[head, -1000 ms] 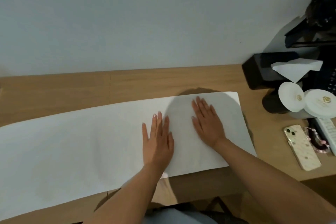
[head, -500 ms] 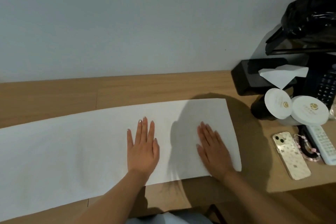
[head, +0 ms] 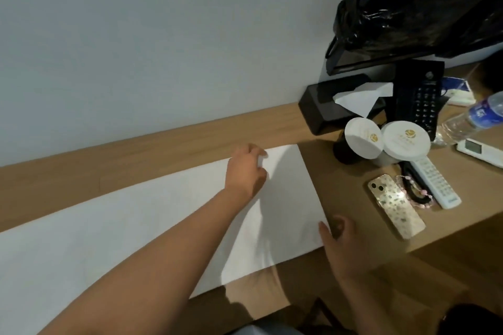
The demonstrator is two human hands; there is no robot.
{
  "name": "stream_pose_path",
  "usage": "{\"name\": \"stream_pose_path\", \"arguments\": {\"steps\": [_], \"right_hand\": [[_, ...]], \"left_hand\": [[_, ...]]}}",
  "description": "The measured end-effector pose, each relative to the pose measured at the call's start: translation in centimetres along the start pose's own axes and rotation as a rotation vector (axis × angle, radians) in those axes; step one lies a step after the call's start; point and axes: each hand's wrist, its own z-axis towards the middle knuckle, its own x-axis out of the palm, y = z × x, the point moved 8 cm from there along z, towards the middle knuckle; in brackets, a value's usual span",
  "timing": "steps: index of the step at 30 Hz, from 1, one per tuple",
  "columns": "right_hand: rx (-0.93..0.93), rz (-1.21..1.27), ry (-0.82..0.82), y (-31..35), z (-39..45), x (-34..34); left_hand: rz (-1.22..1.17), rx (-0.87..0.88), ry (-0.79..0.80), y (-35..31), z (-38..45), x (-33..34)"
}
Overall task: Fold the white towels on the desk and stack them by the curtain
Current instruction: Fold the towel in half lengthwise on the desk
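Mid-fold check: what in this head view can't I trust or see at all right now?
- Towel: its left end is cut off by the frame edge, and the left forearm covers part of the middle.
- Left hand: its fingertips at the far edge are curled out of sight, so the grip is unclear.
- Right hand: blurred at the near right corner, so contact is uncertain.
- Curtain and stack: outside the frame.

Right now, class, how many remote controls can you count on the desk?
3. A black remote stands upright behind the round white lids; a white remote lies beside the gold phone; another white remote lies at the right edge, partly cut off. Others may be hidden out of frame.
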Motion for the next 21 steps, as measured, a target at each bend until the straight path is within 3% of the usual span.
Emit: {"name": "stream_pose_path", "arguments": {"steps": [7, 10, 13, 17, 21], "right_hand": [[0.116, 0.012, 0.171, -1.5, -0.8, 1.4], [0.145, 0.033, 0.243, -1.5, -1.0, 1.7], [0.147, 0.123, 0.249, -1.4, -1.3, 1.6], [0.228, 0.47, 0.289, -0.7, -2.5, 1.4], [0.295, 0.814, 0.261, 0.1, -4.2, 1.3]], "left_hand": [[0.352, -0.051, 0.301, -2.6, 6.3, 5.5], [0.437, -0.047, 0.304, -3.2, 7.1, 6.3], [0.346, -0.069, 0.335, -3.0, 7.7, 6.8], [-0.045, -0.166, 0.452, -2.4, 7.1, 6.5], [-0.268, -0.053, 0.463, -3.8, 5.6, 2.4]]}}
